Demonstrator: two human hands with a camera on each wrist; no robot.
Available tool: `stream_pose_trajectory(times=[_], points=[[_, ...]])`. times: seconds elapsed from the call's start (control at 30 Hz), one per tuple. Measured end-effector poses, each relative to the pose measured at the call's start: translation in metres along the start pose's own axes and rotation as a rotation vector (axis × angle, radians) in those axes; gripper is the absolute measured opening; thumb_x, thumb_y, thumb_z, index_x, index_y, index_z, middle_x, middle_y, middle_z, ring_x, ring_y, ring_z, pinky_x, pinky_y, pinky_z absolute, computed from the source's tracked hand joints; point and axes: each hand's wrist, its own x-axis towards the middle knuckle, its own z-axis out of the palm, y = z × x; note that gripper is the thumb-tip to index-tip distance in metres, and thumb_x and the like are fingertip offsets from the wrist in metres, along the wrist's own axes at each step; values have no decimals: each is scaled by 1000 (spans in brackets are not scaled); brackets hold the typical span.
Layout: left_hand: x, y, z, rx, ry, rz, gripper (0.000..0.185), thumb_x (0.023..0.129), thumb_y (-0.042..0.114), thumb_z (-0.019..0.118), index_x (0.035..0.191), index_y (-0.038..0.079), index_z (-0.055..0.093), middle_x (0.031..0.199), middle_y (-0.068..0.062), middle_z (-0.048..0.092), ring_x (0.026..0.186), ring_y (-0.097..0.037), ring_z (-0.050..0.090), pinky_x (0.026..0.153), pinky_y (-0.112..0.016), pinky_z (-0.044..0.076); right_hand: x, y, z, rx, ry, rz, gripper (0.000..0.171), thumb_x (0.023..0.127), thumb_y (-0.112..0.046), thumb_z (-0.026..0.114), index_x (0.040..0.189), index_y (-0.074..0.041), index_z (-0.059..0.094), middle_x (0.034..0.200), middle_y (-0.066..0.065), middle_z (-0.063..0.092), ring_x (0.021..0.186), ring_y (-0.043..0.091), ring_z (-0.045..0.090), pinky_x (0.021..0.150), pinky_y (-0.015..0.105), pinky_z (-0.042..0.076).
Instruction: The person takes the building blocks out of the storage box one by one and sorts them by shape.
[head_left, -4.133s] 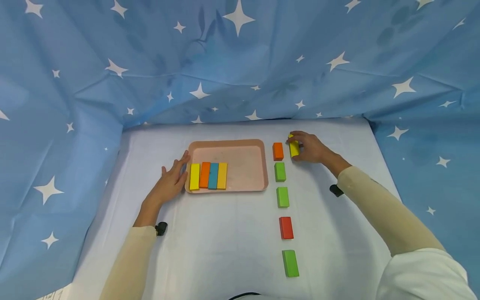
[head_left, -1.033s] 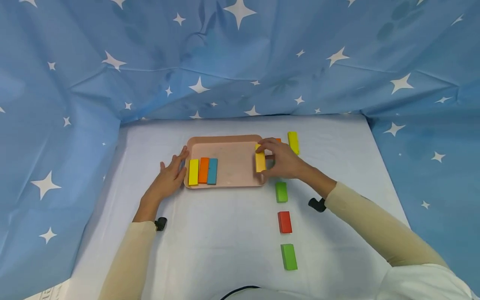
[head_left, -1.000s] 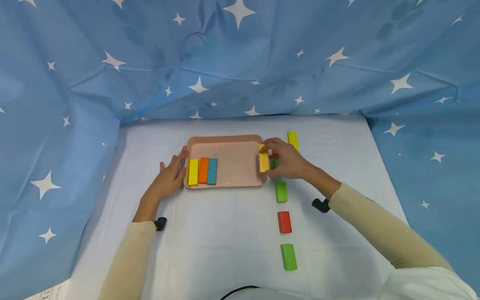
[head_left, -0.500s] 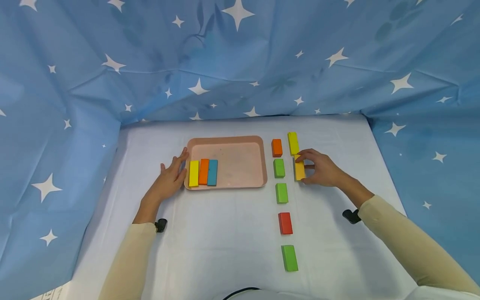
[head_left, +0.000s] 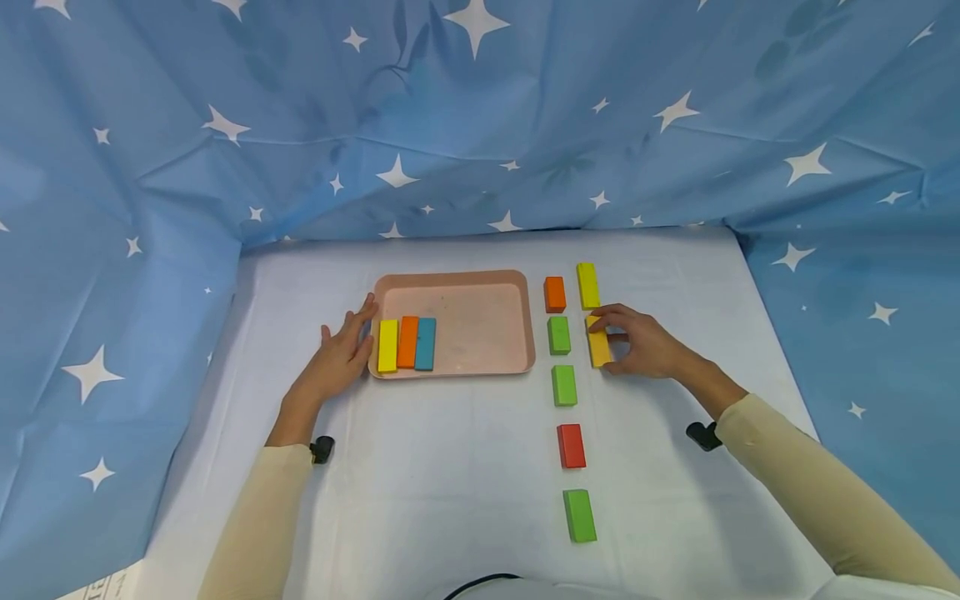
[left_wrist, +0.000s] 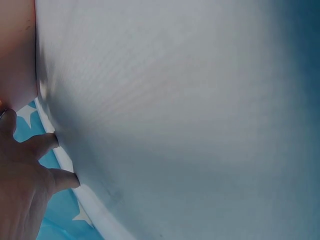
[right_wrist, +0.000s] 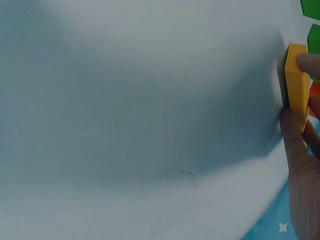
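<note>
My right hand (head_left: 643,342) pinches a yellow-orange block (head_left: 598,343) by its two ends, close over the white cloth, just below a bright yellow block (head_left: 588,286). In the right wrist view the same yellow-orange block (right_wrist: 298,87) sits between thumb and fingers. My left hand (head_left: 341,358) rests with its fingers spread at the left edge of a pink tray (head_left: 487,277). Inside that tray, at the lower left, a yellow block (head_left: 387,346), an orange block (head_left: 407,342) and a blue block (head_left: 425,344) lie side by side.
Right of the tray runs a column of blocks: an orange block (head_left: 554,294) at the top, several green ones, such as the nearest green block (head_left: 580,516), and a red block (head_left: 572,446). A blue star-patterned curtain (head_left: 480,125) borders the white cloth (head_left: 450,483).
The yellow-orange block has left the tray's row. My right hand has carried it rightward over the column and lowered it below the bright yellow block, set down earlier. The left hand stays put.
</note>
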Motion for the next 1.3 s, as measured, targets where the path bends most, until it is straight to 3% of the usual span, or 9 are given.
stream_pose_trajectory(times=[0.23, 0.6, 0.8, 1.0, 1.13, 1.3], points=[[0, 1, 0, 9, 7, -6, 60, 113, 33, 38, 168, 27, 15, 176, 12, 4, 158, -49, 16, 121, -77, -5, -2, -1, 0, -68, -1, 12, 57, 78, -9, 89, 130, -7, 66, 157, 14, 47, 128, 34, 60, 109, 54, 52], [-2, -2, 1, 9, 7, 7, 60, 113, 33, 38, 168, 26, 16, 176, 12, 4, 157, -50, 17, 120, -78, -5, -4, -1, 2, -142, 8, 7, 60, 79, -14, 89, 133, -12, 66, 158, 14, 48, 145, 39, 42, 119, 65, 36], [0, -2, 0, -11, 11, 25, 59, 114, 33, 37, 168, 26, 16, 176, 11, 4, 158, -49, 16, 119, -79, -5, -4, -9, 2, -156, 89, -17, 57, 79, -19, 91, 131, -16, 68, 157, 10, 49, 146, 37, 40, 118, 67, 34], [-1, -2, -2, -15, 18, 19, 59, 114, 31, 37, 168, 25, 16, 176, 11, 5, 158, -50, 15, 119, -79, -6, 18, -50, 8, -75, 194, -178, 38, 89, -16, 81, 124, -8, 70, 138, 10, 62, 131, 33, 54, 112, 60, 45], [-2, -2, -3, -21, 14, 20, 59, 114, 31, 38, 168, 25, 16, 176, 12, 4, 158, -50, 15, 119, -79, -6, 46, -88, 26, -36, 183, -304, 31, 92, -15, 77, 122, -6, 71, 130, 7, 66, 124, 28, 59, 108, 53, 49], [1, -1, 0, -21, 11, 27, 59, 114, 31, 38, 168, 25, 16, 176, 12, 5, 158, -50, 15, 119, -79, -6, 84, -130, 58, -29, 134, -352, 28, 94, -16, 75, 120, -8, 71, 125, 2, 65, 120, 23, 59, 106, 45, 51]])
